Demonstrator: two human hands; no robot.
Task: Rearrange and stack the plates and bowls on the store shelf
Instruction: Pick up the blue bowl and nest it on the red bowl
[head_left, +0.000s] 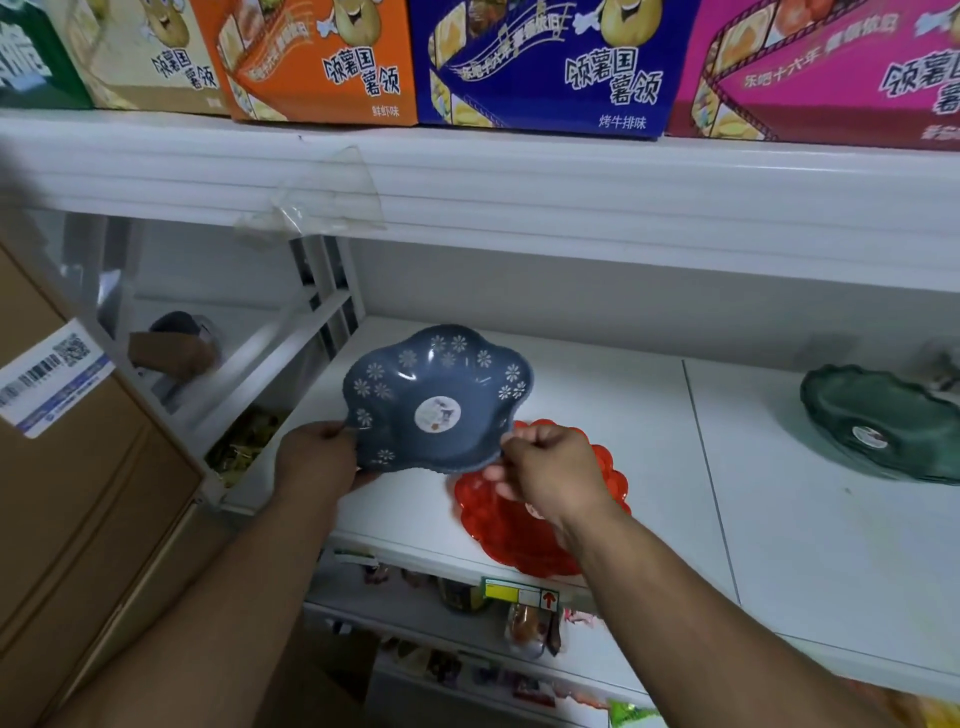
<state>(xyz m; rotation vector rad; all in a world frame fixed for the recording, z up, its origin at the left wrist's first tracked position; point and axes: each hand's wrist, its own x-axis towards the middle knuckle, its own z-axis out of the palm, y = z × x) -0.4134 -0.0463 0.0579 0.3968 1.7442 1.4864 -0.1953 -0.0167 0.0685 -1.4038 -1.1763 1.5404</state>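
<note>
A blue flower-shaped bowl (436, 400) with white daisy prints and a round sticker in its middle is held tilted above the white shelf (649, 447). My left hand (317, 460) grips its left rim and my right hand (545, 470) pinches its right rim. Below the right hand a red scalloped plate (514, 535) lies flat at the shelf's front edge, partly hidden by my wrist. A dark green wavy-edged bowl (883, 426) with a sticker sits on the shelf at the far right.
Colourful snack cartons (545, 62) fill the shelf above. A brown cardboard box (67, 493) with a barcode label stands close on the left. Packaged goods (524, 629) lie on the lower shelf. A white upright post (327, 291) divides the shelf bays.
</note>
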